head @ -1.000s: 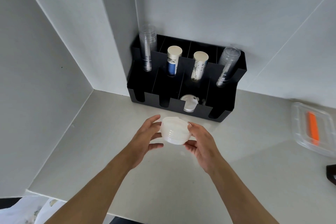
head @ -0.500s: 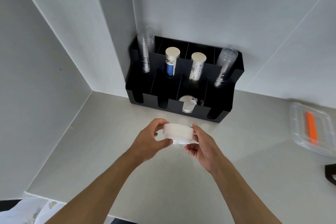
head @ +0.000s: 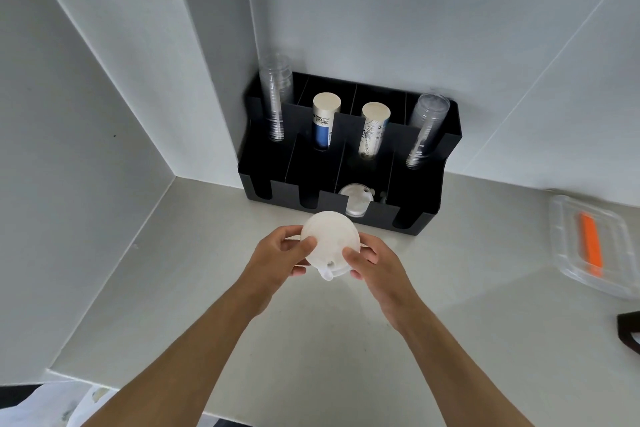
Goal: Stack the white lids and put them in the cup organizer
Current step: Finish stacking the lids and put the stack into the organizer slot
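A stack of white lids is held between both hands just in front of the black cup organizer, its round face turned up toward me and a small tab hanging at its lower edge. My left hand grips the stack's left side, my right hand its right side. Another white lid stands in the organizer's third front slot from the left. The other front slots look dark and bare.
The organizer's back row holds two stacks of clear cups and two stacks of paper cups. A clear plastic box with an orange item lies at right. Walls close in at left and behind.
The lid stack has been turned from edge-on to face-up and lifted slightly closer to the organizer. Both hands kept hold of it.
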